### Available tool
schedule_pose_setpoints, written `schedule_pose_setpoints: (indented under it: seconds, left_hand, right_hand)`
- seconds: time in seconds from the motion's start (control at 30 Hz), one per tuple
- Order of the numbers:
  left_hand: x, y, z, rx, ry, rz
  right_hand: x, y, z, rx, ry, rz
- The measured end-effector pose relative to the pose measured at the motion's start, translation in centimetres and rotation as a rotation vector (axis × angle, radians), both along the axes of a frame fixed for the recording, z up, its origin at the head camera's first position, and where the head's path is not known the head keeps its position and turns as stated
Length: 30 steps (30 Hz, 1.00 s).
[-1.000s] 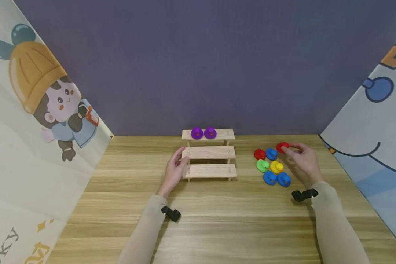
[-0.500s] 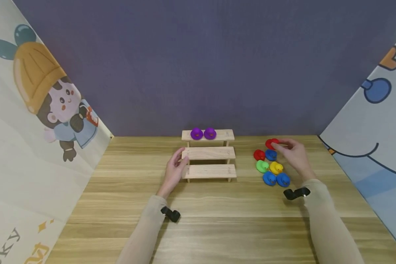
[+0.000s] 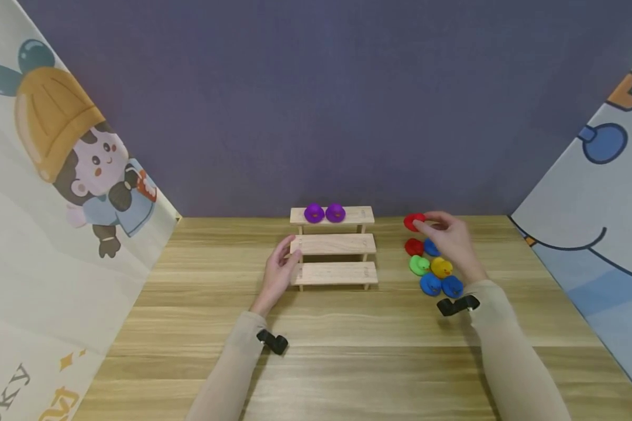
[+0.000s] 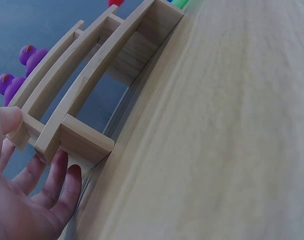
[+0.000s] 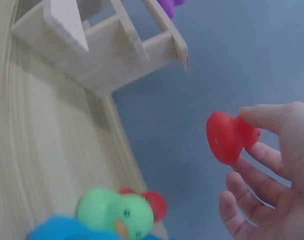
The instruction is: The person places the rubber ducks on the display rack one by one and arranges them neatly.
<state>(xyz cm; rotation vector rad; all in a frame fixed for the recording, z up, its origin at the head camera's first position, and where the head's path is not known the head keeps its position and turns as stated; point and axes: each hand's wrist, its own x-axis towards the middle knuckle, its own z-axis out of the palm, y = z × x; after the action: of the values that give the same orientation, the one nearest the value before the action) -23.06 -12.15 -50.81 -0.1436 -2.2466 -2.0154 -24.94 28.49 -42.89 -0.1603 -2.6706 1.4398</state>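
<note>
My right hand [image 3: 452, 241] pinches a red rubber duck [image 3: 413, 222] between thumb and fingers, held up off the table behind the other ducks. In the right wrist view this red duck [image 5: 224, 137] is tipped on its side, thumb on its head. My left hand [image 3: 278, 273] holds the left end of a three-tier wooden stand [image 3: 337, 273]. In the left wrist view, the thumb lies by the plank ends and the fingers [image 4: 58, 175] curl beneath. Two purple ducks [image 3: 314, 213] sit side by side on the top tier, at its left and middle.
On the table right of the stand are another red duck [image 3: 414, 247], a green duck [image 3: 419, 265], a yellow duck [image 3: 442, 267] and several blue ducks [image 3: 430, 285]. A dark blue wall [image 3: 337, 105] rises behind the table; printed panels flank both sides.
My right hand has carried the red duck leftward and slightly up, from right of the group to behind it. The left hand has stayed at the stand's left end.
</note>
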Motion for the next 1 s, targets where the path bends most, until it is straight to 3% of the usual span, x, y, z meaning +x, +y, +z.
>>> schedule_pose_setpoints:
  seconds: [0.3, 1.0]
  left_hand:
    - [-0.1, 0.0, -0.2, 0.018, 0.007, -0.002]
    - [-0.3, -0.1, -0.3, 0.034, 0.013, 0.000]
  right_hand:
    - [-0.6, -2.9, 1.3, -0.018, 0.096, 0.040]
    - [-2.5, -8.9, 2.1, -0.020, 0.163, 0.144]
